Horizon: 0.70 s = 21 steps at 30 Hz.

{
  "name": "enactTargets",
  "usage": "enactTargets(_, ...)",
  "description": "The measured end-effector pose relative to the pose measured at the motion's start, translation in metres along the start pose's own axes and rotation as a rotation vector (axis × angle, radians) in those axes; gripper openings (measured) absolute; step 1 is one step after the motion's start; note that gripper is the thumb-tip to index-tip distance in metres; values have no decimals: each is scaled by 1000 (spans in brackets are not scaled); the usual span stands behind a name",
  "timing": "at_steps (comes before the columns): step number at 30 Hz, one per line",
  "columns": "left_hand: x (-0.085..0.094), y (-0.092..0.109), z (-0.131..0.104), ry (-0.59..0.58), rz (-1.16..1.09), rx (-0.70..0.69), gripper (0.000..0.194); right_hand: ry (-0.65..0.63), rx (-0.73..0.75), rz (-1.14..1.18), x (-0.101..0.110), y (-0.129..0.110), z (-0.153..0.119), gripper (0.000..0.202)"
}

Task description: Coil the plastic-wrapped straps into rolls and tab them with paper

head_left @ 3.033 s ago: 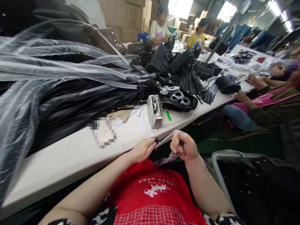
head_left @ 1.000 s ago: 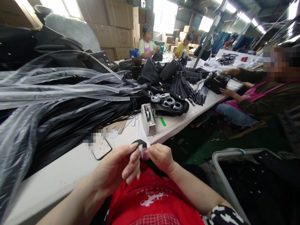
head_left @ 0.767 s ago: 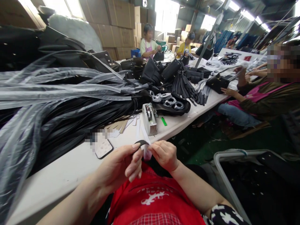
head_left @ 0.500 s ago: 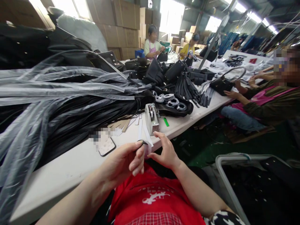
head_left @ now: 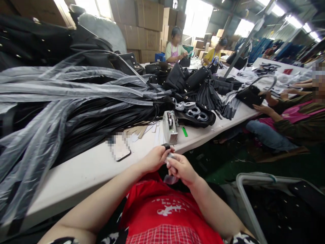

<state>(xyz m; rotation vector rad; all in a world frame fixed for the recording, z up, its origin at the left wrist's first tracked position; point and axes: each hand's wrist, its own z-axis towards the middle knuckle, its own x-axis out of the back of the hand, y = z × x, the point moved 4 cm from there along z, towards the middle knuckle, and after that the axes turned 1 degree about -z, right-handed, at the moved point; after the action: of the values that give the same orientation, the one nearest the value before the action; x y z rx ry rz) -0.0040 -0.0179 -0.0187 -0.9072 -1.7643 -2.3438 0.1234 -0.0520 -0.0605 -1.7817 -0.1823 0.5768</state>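
Observation:
My left hand [head_left: 156, 158] is closed around a black strap end [head_left: 166, 146], which sticks up past the thumb. Close against it, my right hand [head_left: 183, 168] pinches clear plastic film [head_left: 170, 179] that hangs below the fingers. Both hands are together over the table's front edge, above my red apron. Just beyond them a small metal desktop device [head_left: 170, 128], perhaps a tape dispenser, stands upright on the white table [head_left: 101, 169]. Where film and strap meet is hidden by the fingers.
Long plastic-wrapped black straps [head_left: 76, 88] cover the table's left. Wrapped coils [head_left: 194, 112], paper strips [head_left: 143, 131], a green piece [head_left: 185, 131] and a phone [head_left: 124, 155] lie nearby. A grey-rimmed bin [head_left: 240, 181] is at right; a co-worker handles a black handbag [head_left: 250, 96].
My right hand has moved in against my left and closed on the film. My left fingers have drawn together, and the view has shifted slightly left.

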Motion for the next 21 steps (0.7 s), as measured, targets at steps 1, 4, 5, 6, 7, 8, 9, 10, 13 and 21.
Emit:
enactTargets(1,-7,-4,-3,-77,141,-41,31,5,-7,4,5,-7,-3,33)
enactTargets(4,-23,-8,-19,-222,460,-162,35,-14,-70,-143,28,-14,-9,29)
enactTargets(5,-27,-8,-25,-256,511,-175,37,-12,-80,-251,37,-14,-10,29)
enactTargets(6,-31,-8,-29,-285,524,-171,39,-16,-91,-363,46,-13,-10,29)
enactTargets(7,-34,-7,-33,-306,502,-151,42,-31,-101,-462,53,-13,-10,29)
enactTargets(8,-38,-7,-35,-320,450,-122,45,-55,-107,-544,59,-13,-10,28)
enactTargets(9,-40,-6,-37,-331,370,-92,48,-80,-102,-613,62,-14,-10,27)
enactTargets(10,-43,-5,-38,-341,268,-65,51,-82,-74,-681,65,-18,-10,27)
enactTargets(13,-47,-5,-38,-355,-90,47,57,75,202,-946,62,-38,-16,26)
enactTargets(21,-46,-4,-24,-97,-1075,438,49,30,197,-754,22,25,-9,18)
